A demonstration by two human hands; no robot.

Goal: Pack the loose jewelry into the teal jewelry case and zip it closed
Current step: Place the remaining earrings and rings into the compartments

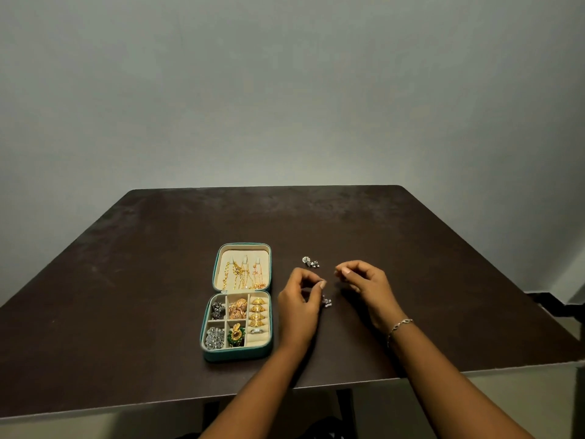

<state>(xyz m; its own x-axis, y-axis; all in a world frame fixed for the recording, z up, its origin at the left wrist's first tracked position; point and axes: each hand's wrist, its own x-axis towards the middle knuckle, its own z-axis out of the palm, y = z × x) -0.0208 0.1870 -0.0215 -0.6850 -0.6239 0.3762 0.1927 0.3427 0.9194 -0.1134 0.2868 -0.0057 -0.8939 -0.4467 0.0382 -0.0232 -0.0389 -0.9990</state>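
Note:
The teal jewelry case (235, 354) lies open left of centre on the dark table. Gold chains hang in its lid (243, 272), and its compartments hold gold and silver pieces. A loose silver earring (310, 262) lies on the table right of the lid. My left hand (299, 307) is beside the case with its fingers curled. It pinches a second silver earring (326, 301), which hangs just below the fingertips. My right hand (364, 282) hovers a little to the right, thumb and forefinger pinched together. Anything between them is too small to see.
The dark table (443, 280) stands against a plain wall, and its near edge runs under my forearms. A bracelet (399, 326) is on my right wrist. A dark chair part (550, 301) shows past the table's right edge.

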